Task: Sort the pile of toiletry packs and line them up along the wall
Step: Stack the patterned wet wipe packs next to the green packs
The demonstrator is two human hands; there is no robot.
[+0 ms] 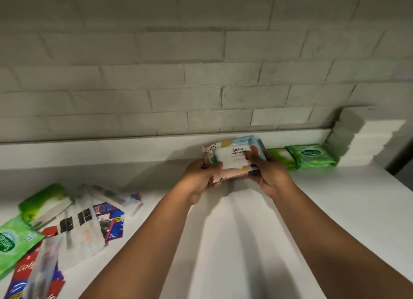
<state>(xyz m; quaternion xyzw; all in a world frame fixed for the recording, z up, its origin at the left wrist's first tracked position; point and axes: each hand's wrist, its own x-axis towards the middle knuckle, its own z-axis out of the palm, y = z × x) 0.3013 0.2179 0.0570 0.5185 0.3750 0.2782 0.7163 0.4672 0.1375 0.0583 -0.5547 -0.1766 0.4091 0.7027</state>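
Pile [67,227] left on table [335,209]; two packs [301,156] right against wall [201,64]

The scene is dim and soft, with a greenish-grey cast over the brick wall [156,64]. The white table [335,209] is the brightest area — long blurred shadows of both forearms fan across it toward the camera. Wide-angle distortion bends the mortar lines and the ledge [89,151] (most strongly at the corners). The loose packs [67,227] at lower left are smeared by blur — print there is barely legible.
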